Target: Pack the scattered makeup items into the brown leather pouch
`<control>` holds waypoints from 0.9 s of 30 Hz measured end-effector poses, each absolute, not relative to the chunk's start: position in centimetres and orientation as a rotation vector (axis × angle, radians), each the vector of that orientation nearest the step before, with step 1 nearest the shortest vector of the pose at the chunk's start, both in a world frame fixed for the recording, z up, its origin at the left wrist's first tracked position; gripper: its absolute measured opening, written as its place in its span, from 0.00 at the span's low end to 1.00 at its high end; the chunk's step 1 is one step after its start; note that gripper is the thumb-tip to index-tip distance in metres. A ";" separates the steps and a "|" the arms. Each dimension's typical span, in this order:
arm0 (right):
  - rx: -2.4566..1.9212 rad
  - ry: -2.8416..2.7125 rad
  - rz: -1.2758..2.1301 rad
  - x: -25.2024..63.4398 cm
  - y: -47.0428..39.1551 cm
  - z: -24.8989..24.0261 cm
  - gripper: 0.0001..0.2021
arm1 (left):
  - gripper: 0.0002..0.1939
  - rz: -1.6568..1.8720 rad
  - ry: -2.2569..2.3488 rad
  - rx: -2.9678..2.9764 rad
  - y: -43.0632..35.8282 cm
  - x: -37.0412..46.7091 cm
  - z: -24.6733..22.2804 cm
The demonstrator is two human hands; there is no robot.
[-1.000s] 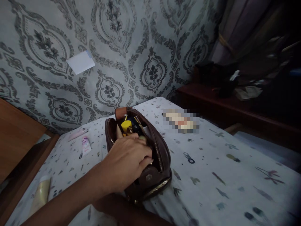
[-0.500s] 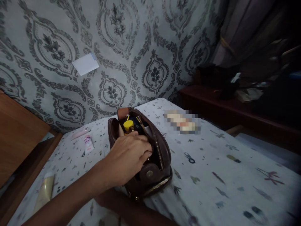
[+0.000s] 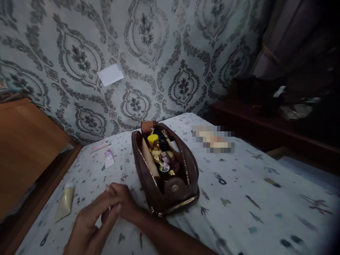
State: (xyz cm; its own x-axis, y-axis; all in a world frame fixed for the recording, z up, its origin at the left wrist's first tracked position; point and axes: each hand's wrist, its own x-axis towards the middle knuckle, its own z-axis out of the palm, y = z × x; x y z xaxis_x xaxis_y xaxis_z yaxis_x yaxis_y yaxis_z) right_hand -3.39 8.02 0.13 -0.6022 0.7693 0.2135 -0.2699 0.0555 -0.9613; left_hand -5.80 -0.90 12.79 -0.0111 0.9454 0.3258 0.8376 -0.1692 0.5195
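Note:
A brown zip bag (image 3: 170, 198) stands unzipped on the patterned sheet. Inside it are a yellow-capped container (image 3: 153, 139), a clear-topped bottle (image 3: 164, 167), several other small bottles, and a beige item along the left wall. My left hand (image 3: 91, 221) is left of the bag, thumb and forefinger coming together against my right hand (image 3: 123, 200). The right one reaches across from the lower right, its fingers curled and partly hidden. What either hand holds, if anything, cannot be made out.
A cream tube (image 3: 65, 202) lies at left on the sheet (image 3: 233, 212). Farther back are a small pink-and-white tube (image 3: 108, 158) and a pink item (image 3: 100, 146). A blurred-out item (image 3: 214, 139) lies right of the bag. A wooden panel (image 3: 32, 148) borders the left side.
My left hand has come out of the bag and moved left and down to meet my right hand, which now shows. The view has shifted slightly left.

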 end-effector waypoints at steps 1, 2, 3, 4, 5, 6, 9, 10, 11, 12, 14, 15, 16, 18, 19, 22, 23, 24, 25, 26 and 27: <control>-0.525 -1.558 1.668 -3.5 8.1 0.0 0.12 | 0.10 0.933 1.923 2.017 -1.9 -6.6 11.7; -0.533 -1.572 1.681 -3.6 8.2 -0.1 0.13 | 0.11 0.928 1.948 1.946 -2.7 -7.3 10.7; -0.540 -1.581 1.698 -3.7 8.2 -0.2 0.14 | 0.12 0.933 1.986 1.862 -3.4 -7.9 9.8; -0.542 -1.588 1.716 -3.7 8.3 -0.3 0.14 | 0.13 0.948 2.024 1.784 -3.9 -8.5 9.0; -0.542 -1.597 1.733 -3.8 8.3 -0.4 0.15 | 0.15 0.967 2.061 1.711 -4.2 -9.0 8.3; -0.537 -1.600 1.729 -3.8 8.4 -0.5 0.16 | 0.17 0.989 2.093 1.650 -4.3 -9.6 7.7; -0.531 -1.635 1.660 -3.8 8.4 -0.6 0.18 | 0.21 1.041 2.141 1.548 -3.7 -11.7 6.5; -0.520 -1.649 1.639 -3.8 8.5 -0.6 0.19 | 0.22 1.068 2.149 1.536 -3.3 -12.5 6.2; -0.510 -1.657 1.636 -3.9 8.5 -0.6 0.19 | 0.22 1.087 2.163 1.528 -2.9 -13.5 6.0; -0.498 -1.662 1.649 -3.9 8.6 -0.6 0.20 | 0.21 1.100 2.175 1.529 -2.5 -14.4 5.7; -0.490 -1.667 1.670 -4.0 8.6 -0.7 0.20 | 0.20 1.131 2.174 1.539 -1.6 -16.2 5.0; -0.492 -1.669 1.672 -4.0 8.6 -0.7 0.20 | 0.19 1.152 2.173 1.536 -1.2 -17.0 4.6; -0.497 -1.671 1.668 -4.0 8.5 -0.7 0.20 | 0.19 1.177 2.170 1.527 -0.9 -17.6 4.0; -0.505 -1.675 1.658 -4.1 8.5 -0.8 0.20 | 0.18 1.226 2.185 1.488 -0.2 -18.5 2.8; -0.505 -1.675 1.658 -4.1 8.5 -0.8 0.20 | 0.17 1.243 2.201 1.469 0.0 -18.8 2.1; -0.502 -1.670 1.669 -4.1 8.6 -0.7 0.21 | 0.17 1.249 2.244 1.433 0.5 -19.2 0.8; -0.505 -1.669 1.674 -4.1 8.6 -0.7 0.21 | 0.16 1.226 2.258 1.438 0.6 -19.2 0.6; -0.509 -1.669 1.679 -4.1 8.7 -0.6 0.21 | 0.16 1.193 2.268 1.452 0.8 -19.3 0.6; -0.516 -1.670 1.683 -4.0 8.7 -0.5 0.22 | 0.15 1.153 2.278 1.472 0.9 -19.4 0.7; -0.524 -1.672 1.686 -4.0 8.7 -0.4 0.22 | 0.15 1.099 2.295 1.500 1.1 -19.5 0.9; -0.530 -1.672 1.688 -4.0 8.6 -0.4 0.22 | 0.14 1.043 2.317 1.531 1.5 -19.6 1.1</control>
State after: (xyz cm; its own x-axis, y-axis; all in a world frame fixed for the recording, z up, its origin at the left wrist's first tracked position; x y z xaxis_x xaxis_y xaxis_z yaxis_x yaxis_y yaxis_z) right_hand -4.00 8.64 -0.35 -0.6769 0.7136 0.1804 -0.1870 0.0703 -0.9798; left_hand -19.59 1.45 1.09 -0.4563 0.8612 0.2239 0.7387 0.2263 0.6348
